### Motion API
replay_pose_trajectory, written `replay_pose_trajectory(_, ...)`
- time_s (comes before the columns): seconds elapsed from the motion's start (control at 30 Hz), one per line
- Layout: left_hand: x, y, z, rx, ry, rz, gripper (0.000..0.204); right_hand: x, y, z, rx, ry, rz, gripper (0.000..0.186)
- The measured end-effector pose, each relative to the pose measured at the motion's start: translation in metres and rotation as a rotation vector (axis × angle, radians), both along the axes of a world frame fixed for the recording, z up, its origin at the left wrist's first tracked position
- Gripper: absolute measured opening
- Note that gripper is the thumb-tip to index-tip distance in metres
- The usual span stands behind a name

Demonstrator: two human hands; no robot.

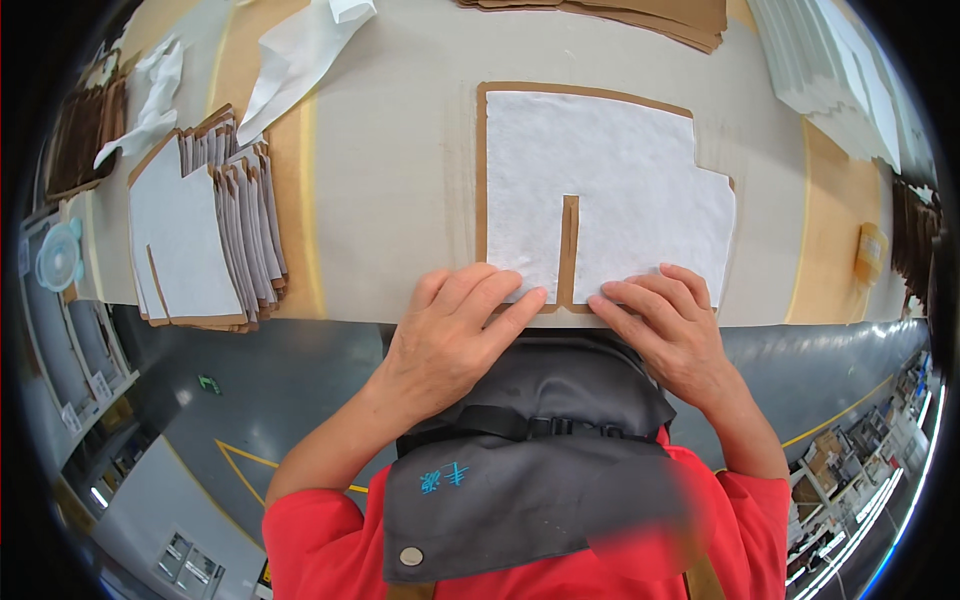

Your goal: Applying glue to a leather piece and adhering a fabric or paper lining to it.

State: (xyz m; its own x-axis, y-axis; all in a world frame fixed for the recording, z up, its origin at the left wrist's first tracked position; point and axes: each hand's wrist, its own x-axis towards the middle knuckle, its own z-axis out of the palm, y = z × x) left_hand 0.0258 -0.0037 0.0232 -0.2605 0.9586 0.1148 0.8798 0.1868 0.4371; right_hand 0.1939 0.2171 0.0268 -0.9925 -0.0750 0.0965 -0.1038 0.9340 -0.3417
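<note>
A flat brown piece (pixel 483 170) lies on the table in front of me, covered by a white sheet (pixel 640 170) that leaves a narrow brown border showing. It has a stepped upper right corner and a slot running up from its near edge. On the near edge, left of the slot, my left hand (pixel 445 340) rests with its fingers stretched over the white sheet. My right hand (pixel 675 330) lies just right of the slot, fingers extended and pressing flat on the same sheet. Neither hand grips anything that I can see.
Left on the table (pixel 390 150) stands a fanned stack of similar white-faced brown pieces (pixel 185 235). Loose white scraps (pixel 300 65) lie behind it. Brown pieces (pixel 640 15) are piled at the far edge, white sheets (pixel 825 75) at far right. A yellow tape roll (pixel 870 252) sits near the right end.
</note>
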Motion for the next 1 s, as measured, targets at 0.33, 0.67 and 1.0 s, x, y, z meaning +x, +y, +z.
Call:
replay_pose_trajectory(0.33, 0.003, 0.015, 0.003, 0.035, -0.033, -0.006, 0.044, 0.029, 0.012, 0.001, 0.012, -0.004, -0.117, 0.04)
replay_pose_trajectory(0.67, 0.018, 0.052, -0.007, 0.072, 0.033, -0.141, 0.04, 0.044, 0.018, 0.002, 0.008, -0.02, -0.194, 0.041)
replay_pose_trajectory(1.0, 0.01, 0.054, 0.002, 0.09, -0.03, -0.16, 0.033, 0.053, 0.027, 0.009, -0.001, -0.012, -0.156, 0.041)
